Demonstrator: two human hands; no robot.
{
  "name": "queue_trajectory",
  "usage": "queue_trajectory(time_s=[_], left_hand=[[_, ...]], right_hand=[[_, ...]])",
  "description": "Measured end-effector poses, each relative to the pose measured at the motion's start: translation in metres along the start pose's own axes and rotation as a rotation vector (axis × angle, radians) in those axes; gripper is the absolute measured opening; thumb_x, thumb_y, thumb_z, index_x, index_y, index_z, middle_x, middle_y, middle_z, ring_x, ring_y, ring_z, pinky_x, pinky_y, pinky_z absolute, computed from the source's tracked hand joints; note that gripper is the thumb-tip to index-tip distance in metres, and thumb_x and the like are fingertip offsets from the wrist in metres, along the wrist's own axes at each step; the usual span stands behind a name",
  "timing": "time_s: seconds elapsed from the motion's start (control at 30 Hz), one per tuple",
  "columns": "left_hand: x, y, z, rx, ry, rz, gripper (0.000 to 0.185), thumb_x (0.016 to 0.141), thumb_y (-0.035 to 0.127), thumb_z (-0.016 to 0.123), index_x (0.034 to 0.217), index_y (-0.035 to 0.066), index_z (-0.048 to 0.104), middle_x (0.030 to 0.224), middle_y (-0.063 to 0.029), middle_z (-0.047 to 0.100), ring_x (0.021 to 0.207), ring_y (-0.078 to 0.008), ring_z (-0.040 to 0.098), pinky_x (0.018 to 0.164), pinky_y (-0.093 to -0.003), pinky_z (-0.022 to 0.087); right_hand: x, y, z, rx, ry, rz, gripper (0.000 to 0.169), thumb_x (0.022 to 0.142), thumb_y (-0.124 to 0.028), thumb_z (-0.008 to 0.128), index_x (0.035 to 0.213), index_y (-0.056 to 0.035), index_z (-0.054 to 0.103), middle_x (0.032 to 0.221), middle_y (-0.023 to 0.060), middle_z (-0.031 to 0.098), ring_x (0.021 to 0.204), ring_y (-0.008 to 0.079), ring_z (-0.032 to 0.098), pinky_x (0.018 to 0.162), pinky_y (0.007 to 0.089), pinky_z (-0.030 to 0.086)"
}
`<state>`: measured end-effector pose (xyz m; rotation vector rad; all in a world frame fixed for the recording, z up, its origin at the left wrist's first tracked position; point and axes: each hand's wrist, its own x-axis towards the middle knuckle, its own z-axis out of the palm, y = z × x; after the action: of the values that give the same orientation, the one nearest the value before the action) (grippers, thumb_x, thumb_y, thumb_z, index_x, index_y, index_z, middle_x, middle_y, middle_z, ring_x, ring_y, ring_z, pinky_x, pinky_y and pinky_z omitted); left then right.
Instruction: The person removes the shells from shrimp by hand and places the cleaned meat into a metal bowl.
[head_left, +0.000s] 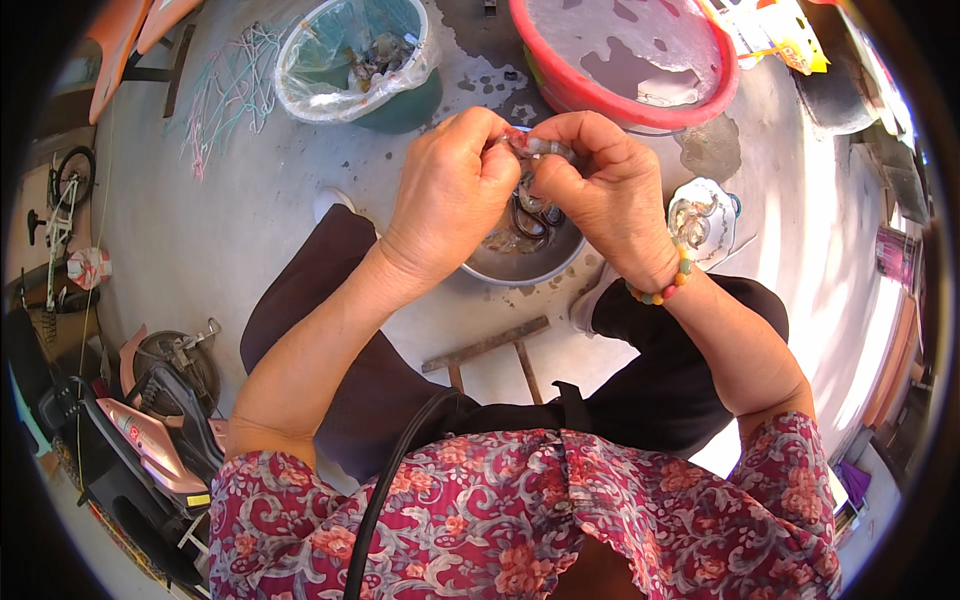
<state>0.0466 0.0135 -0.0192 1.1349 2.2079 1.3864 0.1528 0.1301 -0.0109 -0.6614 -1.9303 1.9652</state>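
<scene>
Over a round basin (517, 280), my two hands meet on a shrimp (553, 147) with a translucent grey body and a reddish end. My left hand (450, 199) pinches the reddish end between thumb and forefinger. The grey, banded body is in the grip of my right hand (615, 187), which has a beaded bracelet at the wrist. Partly hidden below the hands, the basin holds liquid and more shrimp (529, 217), dark and curved. Right of my right wrist, a white plate (721, 251) on the floor carries pale, curled shrimp pieces (694, 221).
Ahead on the left stands a green bucket (405, 109) lined with clear plastic, with shrimp scraps (382, 58) inside. A red tub (637, 116) holding cloudy water is ahead on the right. Tangled string (232, 90) lies on the floor. A motorcycle (150, 442) stands at the left.
</scene>
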Motion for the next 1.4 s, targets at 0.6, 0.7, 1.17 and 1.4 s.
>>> queue_trajectory(time_s=[0.6, 0.7, 1.17, 1.4], left_hand=[[0.012, -0.004, -0.01, -0.792, 0.003, -0.434, 0.018, 0.087, 0.0, 0.041, 0.103, -0.001, 0.05, 0.088, -0.0077, 0.056, 0.061, -0.0088, 0.045, 0.05, -0.0245, 0.039], [0.015, -0.005, -0.021, -0.956, -0.038, -0.455, 0.019, 0.087, 0.0, 0.042, 0.104, -0.002, 0.049, 0.087, -0.0077, 0.056, 0.062, -0.0094, 0.046, 0.052, -0.0255, 0.04], [0.092, -0.112, -0.11, 0.69, 0.306, -0.081, 0.048, 0.094, 0.018, 0.049, 0.139, 0.007, 0.038, 0.141, -0.0262, 0.035, 0.094, -0.0213, 0.064, 0.074, -0.0265, 0.052], [0.049, -0.018, -0.059, -0.504, -0.241, -0.223, 0.041, 0.09, 0.033, 0.06, 0.12, 0.005, 0.057, 0.115, -0.015, 0.059, 0.101, -0.0205, 0.061, 0.077, -0.029, 0.051]], right_hand=[[0.003, -0.001, -0.005, -0.068, -0.029, -0.078, 0.013, 0.082, -0.005, 0.059, 0.094, -0.0018, 0.063, 0.075, -0.0017, 0.062, 0.062, 0.0025, 0.054, 0.053, 0.019, 0.044], [0.008, -0.007, -0.01, 0.196, -0.085, 0.065, 0.017, 0.084, -0.004, 0.058, 0.1, 0.0004, 0.06, 0.086, 0.0038, 0.066, 0.073, 0.0074, 0.061, 0.063, 0.0221, 0.05], [0.016, -0.003, -0.016, 0.399, -0.242, 0.024, 0.016, 0.087, 0.0, 0.059, 0.103, -0.0018, 0.059, 0.104, 0.0107, 0.066, 0.092, 0.0154, 0.063, 0.079, 0.0274, 0.052], [0.013, -0.009, -0.016, 0.112, -0.162, -0.096, 0.016, 0.085, 0.002, 0.06, 0.101, 0.0013, 0.059, 0.1, 0.0067, 0.067, 0.091, 0.0107, 0.063, 0.078, 0.0236, 0.051]])
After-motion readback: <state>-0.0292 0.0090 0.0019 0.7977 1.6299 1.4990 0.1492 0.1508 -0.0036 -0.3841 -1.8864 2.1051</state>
